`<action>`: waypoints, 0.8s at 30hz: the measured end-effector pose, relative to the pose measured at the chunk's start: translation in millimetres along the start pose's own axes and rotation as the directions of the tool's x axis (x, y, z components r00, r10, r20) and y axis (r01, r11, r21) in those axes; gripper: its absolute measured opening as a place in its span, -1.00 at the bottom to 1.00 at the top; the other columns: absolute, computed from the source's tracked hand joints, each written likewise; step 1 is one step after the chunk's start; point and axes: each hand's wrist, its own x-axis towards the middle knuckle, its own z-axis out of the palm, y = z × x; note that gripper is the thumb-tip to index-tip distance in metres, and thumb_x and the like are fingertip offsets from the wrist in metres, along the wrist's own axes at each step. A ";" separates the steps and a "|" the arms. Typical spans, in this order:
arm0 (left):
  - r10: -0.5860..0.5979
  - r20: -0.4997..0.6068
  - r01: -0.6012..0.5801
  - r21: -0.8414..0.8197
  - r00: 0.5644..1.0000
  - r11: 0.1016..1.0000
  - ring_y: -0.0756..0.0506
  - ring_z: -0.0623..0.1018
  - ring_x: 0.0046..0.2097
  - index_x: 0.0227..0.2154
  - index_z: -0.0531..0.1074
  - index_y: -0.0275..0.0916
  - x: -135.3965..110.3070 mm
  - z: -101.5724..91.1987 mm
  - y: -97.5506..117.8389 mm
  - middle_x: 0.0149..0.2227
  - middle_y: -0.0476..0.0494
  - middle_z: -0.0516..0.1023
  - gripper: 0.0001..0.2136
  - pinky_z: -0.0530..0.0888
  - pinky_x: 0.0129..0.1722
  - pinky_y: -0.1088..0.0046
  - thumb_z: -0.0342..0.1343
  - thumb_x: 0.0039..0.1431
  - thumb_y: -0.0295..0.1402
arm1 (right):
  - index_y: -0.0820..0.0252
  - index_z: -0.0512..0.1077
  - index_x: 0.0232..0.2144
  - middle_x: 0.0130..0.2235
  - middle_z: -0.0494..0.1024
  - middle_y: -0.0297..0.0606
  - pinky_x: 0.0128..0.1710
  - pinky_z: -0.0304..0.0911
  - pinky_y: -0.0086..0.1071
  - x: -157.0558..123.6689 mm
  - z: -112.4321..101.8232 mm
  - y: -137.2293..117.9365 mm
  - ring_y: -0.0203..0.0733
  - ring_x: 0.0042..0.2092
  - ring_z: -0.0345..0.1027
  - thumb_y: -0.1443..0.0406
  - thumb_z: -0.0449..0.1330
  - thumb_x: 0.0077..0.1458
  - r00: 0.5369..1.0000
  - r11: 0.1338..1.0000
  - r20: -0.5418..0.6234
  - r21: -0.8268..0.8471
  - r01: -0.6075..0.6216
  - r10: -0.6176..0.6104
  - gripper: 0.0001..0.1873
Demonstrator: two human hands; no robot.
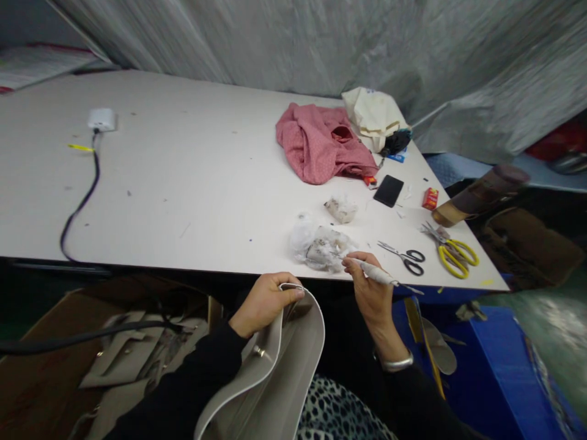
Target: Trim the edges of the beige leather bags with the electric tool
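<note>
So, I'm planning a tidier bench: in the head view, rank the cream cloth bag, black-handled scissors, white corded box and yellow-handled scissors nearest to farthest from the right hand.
From the right hand:
1. Black-handled scissors, just right of it.
2. Yellow-handled scissors, farther right.
3. Cream cloth bag, back right.
4. White corded box, far left.

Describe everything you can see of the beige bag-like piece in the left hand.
The beige bag-like piece looks smooth and leathery, its pale edges curving around an open mouth. A small, shiny, gold-toned fitting sits on its left panel. The left hand pinches the upper rim, and the piece slants down from there, on the person's side of the table. Its lower end is out of frame.
</note>
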 end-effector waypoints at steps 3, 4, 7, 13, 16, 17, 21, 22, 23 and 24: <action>-0.023 0.034 0.022 0.004 0.999 1.000 -0.10 0.55 -0.36 -0.45 0.62 -0.27 1.5 -0.9 -2.0 -0.44 -0.09 0.65 -0.88 0.42 -0.27 0.40 0.29 0.00 -0.31 | 0.20 0.51 -0.26 -0.33 0.58 -0.29 -0.25 0.35 -0.32 1.8 0.6 2.4 -0.18 -0.31 0.45 0.07 0.27 0.24 1.000 1.000 0.026 0.006 -0.009 0.008 -0.71; -0.025 0.041 0.025 0.007 0.999 1.000 -0.10 0.55 -0.35 -0.45 0.62 -0.28 1.9 -1.0 -1.9 -0.43 -0.09 0.65 -0.87 0.42 -0.26 0.40 0.29 0.00 -0.31 | 0.19 0.52 -0.26 -0.33 0.58 -0.29 -0.25 0.35 -0.33 2.4 1.2 3.1 -0.18 -0.31 0.45 0.07 0.27 0.24 1.000 1.000 0.030 -0.002 -0.008 0.008 -0.71; -0.024 0.055 0.023 0.014 0.998 1.000 -0.10 0.55 -0.34 -0.44 0.64 -0.28 2.5 -0.5 -0.4 -0.42 -0.10 0.66 -0.86 0.41 -0.25 0.40 0.29 0.00 -0.30 | 0.19 0.52 -0.27 -0.33 0.58 -0.29 -0.24 0.35 -0.32 5.3 3.9 4.7 -0.18 -0.30 0.46 0.08 0.26 0.25 0.999 0.999 0.051 -0.031 0.019 -0.017 -0.72; -0.004 0.093 0.004 0.003 0.996 1.000 -0.09 0.53 -0.36 -0.44 0.63 -0.29 2.5 2.9 2.2 -0.44 -0.09 0.63 -0.88 0.40 -0.29 0.42 0.27 0.01 -0.34 | 0.17 0.53 -0.26 -0.29 0.60 -0.25 -0.18 0.38 -0.28 14.5 7.8 1.5 -0.13 -0.26 0.49 0.11 0.22 0.30 0.989 0.987 0.050 -0.066 0.145 -0.142 -0.75; 0.021 0.076 -0.024 0.040 0.997 0.999 -0.09 0.54 -0.35 -0.44 0.62 -0.28 2.1 5.1 3.3 -0.43 -0.09 0.63 -0.89 0.40 -0.27 0.42 0.26 0.03 -0.35 | 0.16 0.53 -0.27 -0.30 0.60 -0.23 -0.16 0.36 -0.28 17.9 5.8 -4.4 -0.11 -0.24 0.50 0.09 0.17 0.35 0.976 0.961 0.093 -0.177 0.211 -0.197 -0.71; 0.027 0.070 -0.031 0.048 0.997 0.998 -0.09 0.54 -0.34 -0.44 0.62 -0.28 1.9 5.8 3.8 -0.42 -0.09 0.64 -0.90 0.41 -0.26 0.42 0.26 0.04 -0.36 | 0.15 0.53 -0.26 -0.31 0.60 -0.23 -0.18 0.35 -0.29 19.0 4.8 -6.3 -0.12 -0.24 0.50 0.08 0.15 0.36 0.971 0.947 0.129 -0.227 0.227 -0.202 -0.69; -0.002 0.073 -0.002 0.058 0.997 0.998 -0.09 0.53 -0.35 -0.44 0.62 -0.28 1.0 8.2 5.5 -0.43 -0.09 0.64 -0.90 0.40 -0.27 0.42 0.26 0.03 -0.36 | 0.16 0.54 -0.25 -0.37 0.60 -0.23 -0.27 0.29 -0.33 23.6 3.2 -10.1 -0.12 -0.31 0.50 0.03 0.07 0.41 0.963 0.880 0.174 -0.396 0.262 -0.208 -0.60; -0.010 0.075 0.005 0.062 0.997 0.998 -0.09 0.53 -0.35 -0.44 0.62 -0.29 0.7 8.5 5.6 -0.42 -0.10 0.65 -0.90 0.40 -0.28 0.42 0.27 0.03 -0.36 | 0.16 0.53 -0.24 -0.36 0.61 -0.22 -0.27 0.29 -0.33 24.9 3.8 -9.8 -0.12 -0.30 0.51 0.03 0.06 0.41 0.959 0.870 0.175 -0.407 0.277 -0.223 -0.60; -0.014 0.077 0.009 0.067 0.997 0.998 -0.09 0.53 -0.35 -0.43 0.62 -0.29 0.3 8.7 5.7 -0.41 -0.10 0.65 -0.89 0.40 -0.28 0.42 0.27 0.03 -0.35 | 0.16 0.53 -0.25 -0.34 0.61 -0.21 -0.24 0.30 -0.33 26.0 4.5 -9.2 -0.11 -0.27 0.52 0.03 0.07 0.41 0.951 0.863 0.189 -0.406 0.301 -0.243 -0.60; -0.015 0.080 0.009 0.073 0.997 0.997 -0.09 0.53 -0.34 -0.42 0.63 -0.30 0.0 8.8 5.6 -0.41 -0.11 0.65 -0.88 0.40 -0.27 0.42 0.27 0.03 -0.35 | 0.16 0.53 -0.25 -0.31 0.62 -0.20 -0.21 0.31 -0.32 26.8 5.2 -8.2 -0.10 -0.24 0.52 0.03 0.08 0.41 0.942 0.860 0.216 -0.393 0.326 -0.258 -0.61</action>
